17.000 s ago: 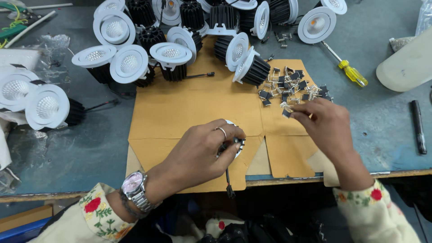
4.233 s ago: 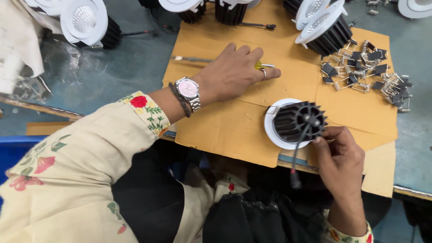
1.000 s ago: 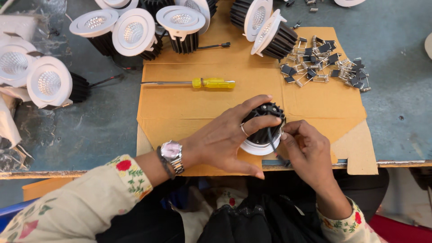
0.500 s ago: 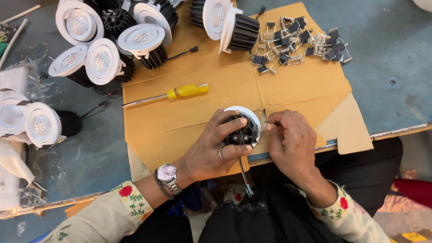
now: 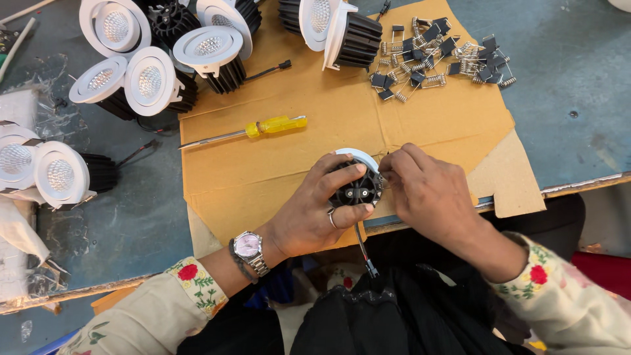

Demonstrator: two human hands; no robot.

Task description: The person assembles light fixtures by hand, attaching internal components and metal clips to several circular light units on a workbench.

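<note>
1. We note the left hand wrapped around a round downlight at the near edge of the cardboard sheet; fingers clamped on its black finned body, thumb across the near side; white rim faces away, black back turned up toward the camera.
2. The right hand sits just right of the downlight, touching it; fingertips pinched together at the lamp's right side; what they pinch is too small for us to tell.
3. A black lead hangs from the lamp toward the lap, ending in a small plug.
4. A wristwatch with a pink dial on the left wrist; a ring on one left finger.
5. A yellow-handled screwdriver lies on the cardboard, left and far of the hands, apart from them.
6. A heap of small spring clips at the far right of the cardboard.
7. More downlights cluster at far left, on the grey-blue table; two more at far centre.
</note>
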